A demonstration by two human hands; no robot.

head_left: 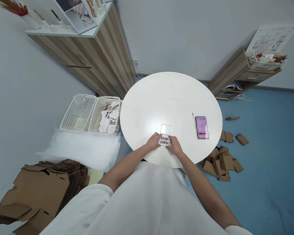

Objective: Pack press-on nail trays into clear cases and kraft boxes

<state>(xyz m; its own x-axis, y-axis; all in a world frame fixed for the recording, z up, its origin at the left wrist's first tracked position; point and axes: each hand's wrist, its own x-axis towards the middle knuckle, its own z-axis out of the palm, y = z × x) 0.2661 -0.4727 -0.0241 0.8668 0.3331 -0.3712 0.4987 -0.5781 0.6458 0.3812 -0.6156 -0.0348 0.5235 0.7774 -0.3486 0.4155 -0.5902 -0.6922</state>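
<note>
A small clear case (164,140) lies on the white round table (171,94) near its front edge. Its transparent lid stands raised at the back, and two rows of dark, patterned nail-like pieces show inside. My left hand (154,142) grips the case's left side, fingers curled at the edge. On the opposite side my right hand (175,146) holds the right edge between thumb and fingers.
A purple, blurred item (201,127) lies on the table's right part. White baskets (91,114), one with cards, stand left. Flat cardboard (36,192) is stacked lower left; small brown boxes (220,163) cover floor at right. Cabinets (107,55) stand behind.
</note>
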